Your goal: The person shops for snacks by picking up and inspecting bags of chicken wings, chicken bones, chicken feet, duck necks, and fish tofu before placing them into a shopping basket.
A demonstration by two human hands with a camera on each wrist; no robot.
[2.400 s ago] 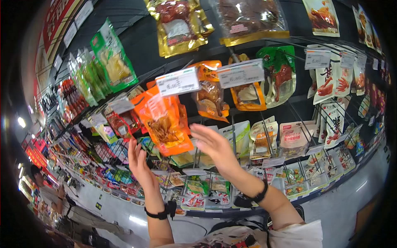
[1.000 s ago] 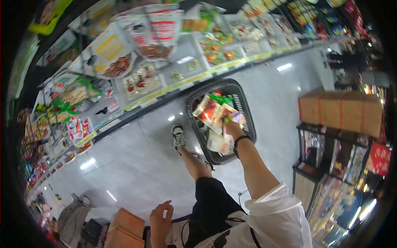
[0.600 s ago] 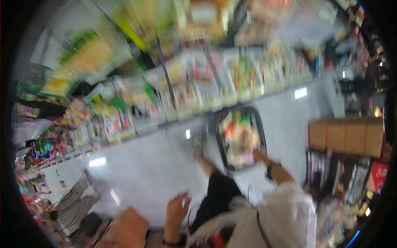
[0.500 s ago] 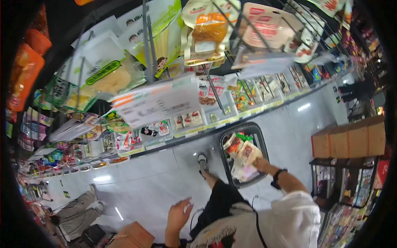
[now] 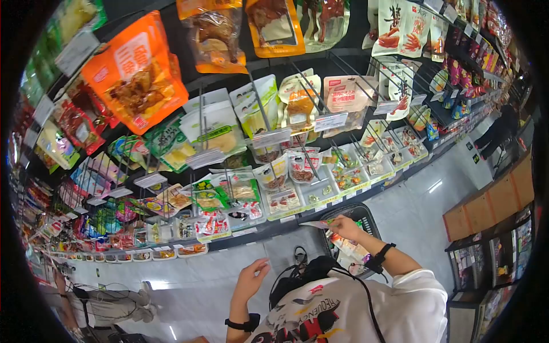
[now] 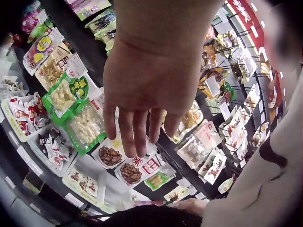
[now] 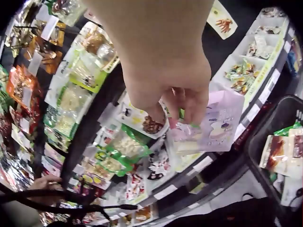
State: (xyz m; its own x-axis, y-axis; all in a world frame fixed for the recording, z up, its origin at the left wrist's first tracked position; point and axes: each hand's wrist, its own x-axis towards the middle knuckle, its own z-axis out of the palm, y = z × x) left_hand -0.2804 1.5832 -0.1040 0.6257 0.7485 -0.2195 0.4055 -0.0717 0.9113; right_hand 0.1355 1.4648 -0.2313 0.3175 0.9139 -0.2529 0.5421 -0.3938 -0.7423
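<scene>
My right hand [image 5: 346, 227] pinches a pale purple food packet [image 7: 222, 125] by its edge, fingers bent over it. In the head view this packet appears as a thin sliver, level with the near rim of the shelf. Just below that hand stands a black shopping basket [image 7: 258, 161] on the floor, with several packets [image 7: 279, 153] inside. My left hand [image 5: 250, 280] is held up in front of my body, holding nothing; its fingers [image 6: 127, 127] extend loosely toward the shelves in the left wrist view.
Shelving with hanging pouches fills the front, including an orange pouch [image 5: 137, 74] on the left. Trays of small packets [image 5: 349, 174] line the lowest shelf. Brown cartons [image 5: 486, 200] are stacked on a rack at right. Another person's legs [image 5: 114, 306] show at lower left.
Both hands were raised around the orange pouch; then my right hand reached down into the basket. It has now come up out of it with the purple packet. The view has tilted back toward the shelves.
</scene>
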